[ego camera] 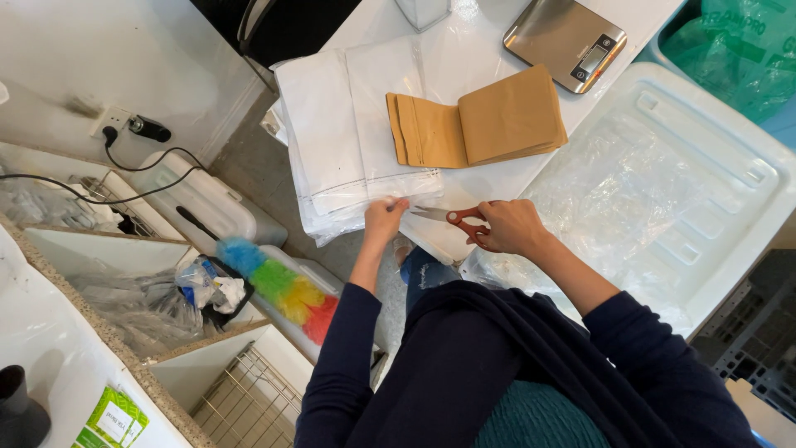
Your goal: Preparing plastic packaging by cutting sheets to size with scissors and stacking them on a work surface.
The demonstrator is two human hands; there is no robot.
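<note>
My left hand (384, 217) pinches the near edge of a stack of clear plastic bags with white sheets inside (352, 137) lying on the white table (464, 58). My right hand (510, 226) grips red-handled scissors (452, 216), whose open blades point left toward my left hand's fingers and the edge of the stack. A pile of folded brown paper bags (481, 124) rests just beyond both hands.
A silver kitchen scale (565, 40) stands at the table's far side. A large white plastic lid with crumpled clear film (663, 174) lies to the right. A rainbow feather duster (278, 282), white bins and a wall socket with cables (124, 124) are on the left.
</note>
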